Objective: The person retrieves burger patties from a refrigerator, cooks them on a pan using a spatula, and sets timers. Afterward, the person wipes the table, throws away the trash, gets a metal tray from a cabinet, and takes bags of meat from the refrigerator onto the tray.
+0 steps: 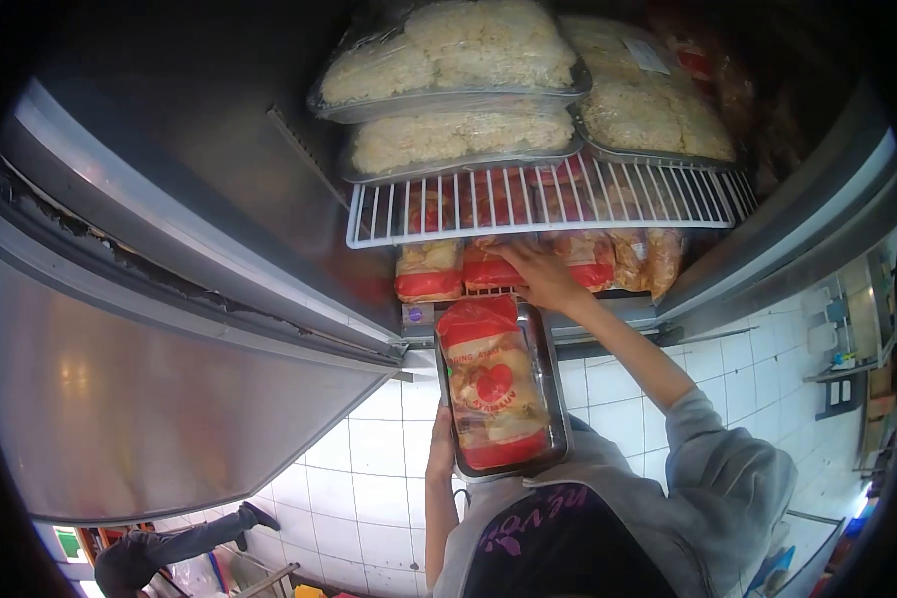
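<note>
My left hand [443, 444] is closed on the side of a metal tray [556, 399], held in front of my body. On the tray lies a red-and-clear plastic pack of chicken pieces [495, 384] with a red heart print. My right hand [543, 277] reaches into the fridge below a white wire shelf [568, 231]. Its fingers stretch across a red chicken pack [488, 271] and touch it; the fingertips are partly in shadow. More packs [429, 269] sit on both sides of that one.
Wrapped trays of pale, crumb-coated food [458, 60] are stacked on the wire shelf. An open steel door [159, 389] stands at left. White tiles [369, 478] cover the floor. Another person [169, 548] is at lower left. Shelving with items [847, 359] stands at right.
</note>
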### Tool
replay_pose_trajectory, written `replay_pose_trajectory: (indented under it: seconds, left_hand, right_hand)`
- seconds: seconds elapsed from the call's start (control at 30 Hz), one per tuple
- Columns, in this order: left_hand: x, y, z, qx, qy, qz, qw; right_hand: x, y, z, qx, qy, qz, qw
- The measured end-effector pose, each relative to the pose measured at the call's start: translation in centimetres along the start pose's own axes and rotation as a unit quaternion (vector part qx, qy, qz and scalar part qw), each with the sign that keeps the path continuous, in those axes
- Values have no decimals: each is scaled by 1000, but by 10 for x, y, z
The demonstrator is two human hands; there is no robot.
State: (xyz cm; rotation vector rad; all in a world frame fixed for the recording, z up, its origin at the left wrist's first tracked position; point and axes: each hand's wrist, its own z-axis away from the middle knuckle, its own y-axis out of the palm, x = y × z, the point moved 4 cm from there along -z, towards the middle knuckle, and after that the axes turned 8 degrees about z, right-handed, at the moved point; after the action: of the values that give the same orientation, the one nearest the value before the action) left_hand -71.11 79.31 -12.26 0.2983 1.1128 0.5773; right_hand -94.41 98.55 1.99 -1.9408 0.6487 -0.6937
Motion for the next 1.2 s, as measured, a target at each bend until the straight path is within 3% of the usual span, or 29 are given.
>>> replay_pose_trajectory:
  seconds: [0.1, 0.23, 0.4, 0.5, 0.67, 0.73, 0.77, 0.9, 0.97, 1.2]
  left_hand:
    - [-14, 6, 6, 2, 3, -39, 999]
    - [-18, 6, 7, 27, -5, -45, 999]
    - [-14, -1, 4, 29, 3, -46, 999]
    - [-15, 0, 4, 20, 9, -54, 998]
    - [-14, 0, 0, 32, 6, -66, 997]
    - [-7, -6, -8, 55, 14, -88, 994]
    - [-4, -7, -9, 52, 15, -87, 995]
    - [-7, 2, -11, 59, 22, -80, 995]
    - [1, -3, -15, 55, 5, -68, 996]
    - [-7, 14, -5, 45, 8, -61, 997]
  right_hand:
    - [4, 12, -5, 66, 29, 115, 991]
    - [-10, 24, -12, 137, 70, 95, 984]
    - [-15, 23, -19, 114, 35, 129, 984]
    - [-19, 2, -28, 289, 162, 86, 940]
    - [-31, 4, -27, 141, 45, -78, 986]
    - [-7, -31, -26, 150, 32, -157, 976]
    - [8, -52, -23, 145, 84, -243, 956]
    - [39, -82, -2, 87, 56, -301, 948]
    - [63, -95, 17, 40, 44, -391, 919]
    - [136, -62, 120, 111, -35, -162, 980]
